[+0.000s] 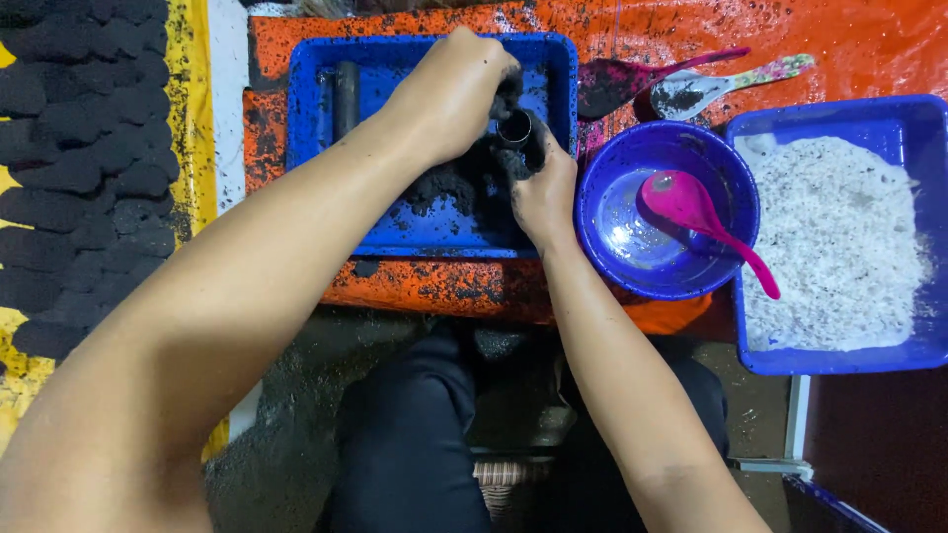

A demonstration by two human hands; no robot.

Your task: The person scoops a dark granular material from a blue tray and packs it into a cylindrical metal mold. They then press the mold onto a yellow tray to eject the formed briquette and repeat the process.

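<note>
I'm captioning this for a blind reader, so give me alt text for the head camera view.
Two bare hands, left hand above and right hand below, grip a small dark tube over black powder in a blue tray. To the right sit a blue bowl with a pink spoon and a tray of white powder.

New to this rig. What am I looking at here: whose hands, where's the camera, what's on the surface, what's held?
One picture, from a camera worn on a person's head, looking down at their own bare arms. The left hand and right hand meet around a small dark tube over a blue tray of black powder. To the right stand a blue bowl with a pink spoon and a blue tub of white grainy material. Dark lumps lie in rows at far left.
</note>
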